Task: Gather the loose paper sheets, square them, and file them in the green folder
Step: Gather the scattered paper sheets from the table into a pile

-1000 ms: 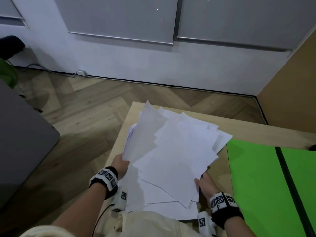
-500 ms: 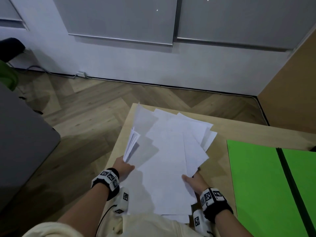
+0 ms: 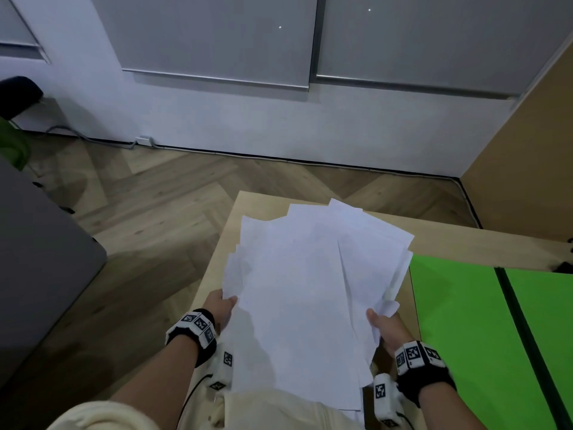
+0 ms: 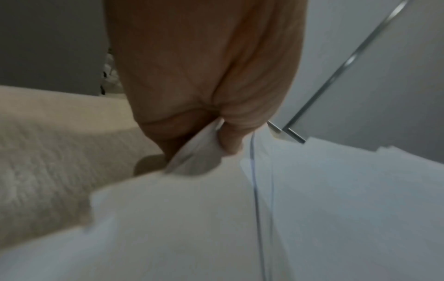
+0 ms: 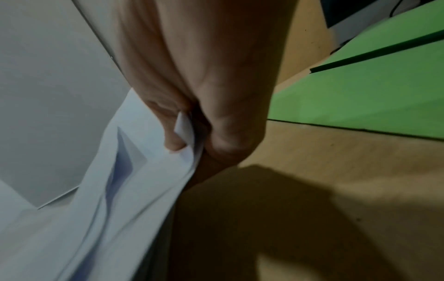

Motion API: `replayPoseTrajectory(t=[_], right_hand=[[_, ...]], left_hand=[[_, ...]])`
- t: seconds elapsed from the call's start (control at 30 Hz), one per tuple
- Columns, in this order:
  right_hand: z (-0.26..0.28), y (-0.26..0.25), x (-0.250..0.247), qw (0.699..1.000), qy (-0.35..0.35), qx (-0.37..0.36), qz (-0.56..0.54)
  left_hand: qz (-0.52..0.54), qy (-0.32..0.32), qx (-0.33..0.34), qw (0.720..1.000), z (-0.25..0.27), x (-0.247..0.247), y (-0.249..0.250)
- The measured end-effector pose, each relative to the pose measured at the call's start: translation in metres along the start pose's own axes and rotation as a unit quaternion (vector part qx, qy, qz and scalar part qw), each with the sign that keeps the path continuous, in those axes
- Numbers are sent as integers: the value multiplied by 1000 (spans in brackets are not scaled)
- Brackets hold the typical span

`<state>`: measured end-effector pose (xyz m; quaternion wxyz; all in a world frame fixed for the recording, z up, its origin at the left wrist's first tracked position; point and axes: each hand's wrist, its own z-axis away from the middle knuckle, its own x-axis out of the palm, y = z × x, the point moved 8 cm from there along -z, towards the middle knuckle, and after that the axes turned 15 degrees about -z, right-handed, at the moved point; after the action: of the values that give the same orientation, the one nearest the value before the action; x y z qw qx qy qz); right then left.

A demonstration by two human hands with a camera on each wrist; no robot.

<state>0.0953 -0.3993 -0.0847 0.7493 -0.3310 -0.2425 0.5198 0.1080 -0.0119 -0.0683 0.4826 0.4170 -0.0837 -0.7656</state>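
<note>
— Paper first: where do the loose white paper sheets sit?

— Bunched in an uneven, fanned stack, lifted above the pale wooden counter, corners sticking out at the far end.

— And the left hand?

— It pinches the stack's left edge, thumb on top and fingers curled beneath, as the left wrist view shows.

— The right hand?

— It grips the right edge near the crumpled corner, thumb pressed over the sheets and fingers folded under.

— Where's the flat bright green folder?

— Lying open on the counter just right of the stack, its dark spine running down the middle, apart from both hands.
</note>
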Motion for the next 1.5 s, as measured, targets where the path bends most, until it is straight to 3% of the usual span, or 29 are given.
replayPoseTrajectory(t=[0.1,0.27,0.33,0.47,0.67,0.9,1.03,1.17,1.3,1.4,1.5], right_hand=[[5,2,12,999,-16,10,27],[4,3,13,990,99,-69,68],[7,0,16,989,114,-88,35],[14,11,37,998,51,-27,5],[20,12,46,999,-18,-14,-32],[23,13,40,999,-31,-22,25],[34,-45,38,990,-87,-71,-79],[95,-106,46,977,-153,-31,-144],[79,-82,52,958,-241,19,-156],[66,-51,53,964,-192,47,-175],[59,-34,58,975,-162,44,-145]], left_hand=[[25,-5,24,999,7,10,13],[-4,24,-2,1000,-3,5,13],[-23,33,-6,999,-3,5,14],[-18,-8,1,1000,5,18,27],[-26,-57,-1,998,6,31,18],[116,-45,24,992,10,28,18],[212,-62,111,969,23,2,62],[258,-141,183,938,34,-25,108],[258,-212,229,914,51,-39,128],[249,-231,229,912,55,-33,128],[227,-183,205,934,45,-27,118]])
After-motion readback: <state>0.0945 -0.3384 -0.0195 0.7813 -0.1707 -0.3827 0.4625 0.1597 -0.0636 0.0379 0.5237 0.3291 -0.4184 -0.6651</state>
